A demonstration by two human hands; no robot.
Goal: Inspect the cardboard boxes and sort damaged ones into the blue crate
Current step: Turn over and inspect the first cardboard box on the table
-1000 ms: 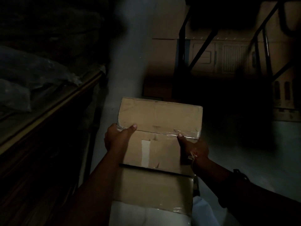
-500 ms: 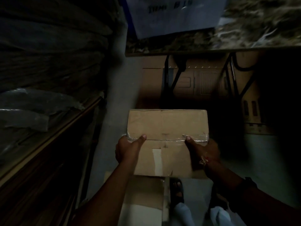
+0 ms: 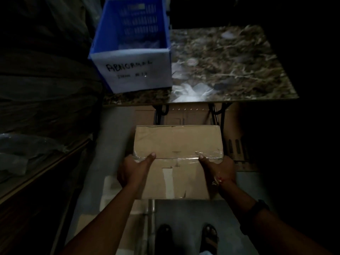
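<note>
Head view: left hand [image 3: 132,170] and right hand [image 3: 219,168] are gripping the taped cardboard box [image 3: 176,142] by opposite sides at six o'clock. It is seeming light and stiff, suiting that hold; blue crate [image 3: 132,74] is sitting at eleven o'clock.

The blue crate [image 3: 139,21] stands open-topped on the table [image 3: 230,70], with bare tabletop to its right.

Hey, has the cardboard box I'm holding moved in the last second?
Yes. The cardboard box has lifted up and away from the lower carton it overlapped before, and now sits closer to the marble table.
</note>
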